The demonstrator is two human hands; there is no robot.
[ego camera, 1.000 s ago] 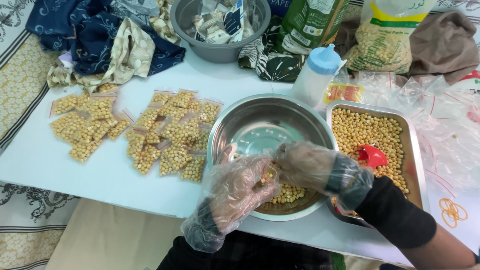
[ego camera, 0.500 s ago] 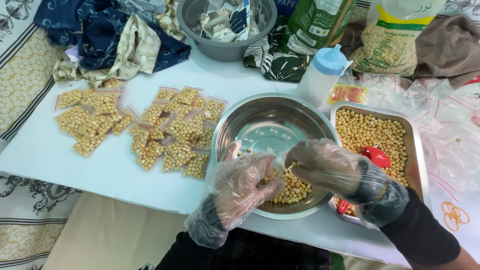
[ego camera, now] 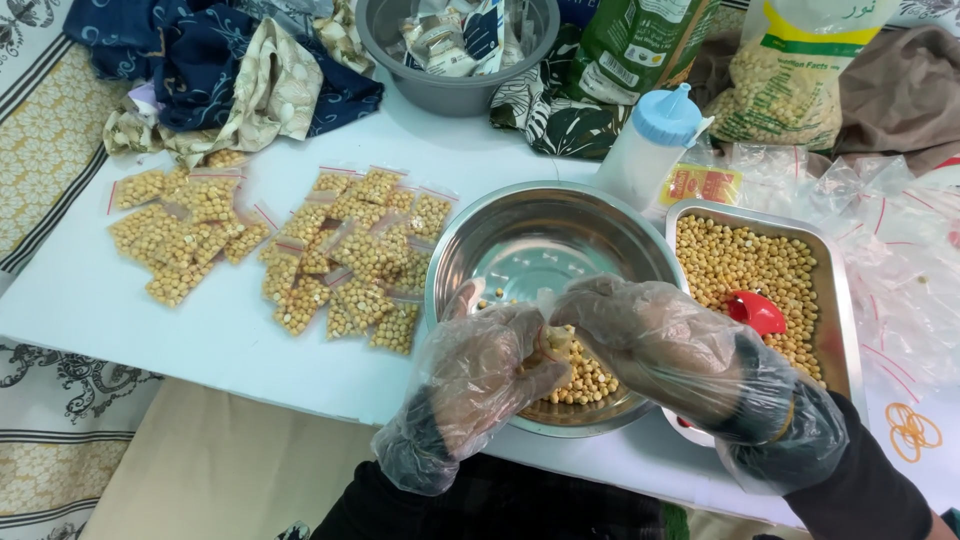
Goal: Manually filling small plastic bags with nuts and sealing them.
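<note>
Left hand and right hand, gloved, pinched together on small bag above steel bowl; likely risk: slippery gloves, chickpeas spilling.

Small clear chickpea packets lie left; green pouch behind.
</note>
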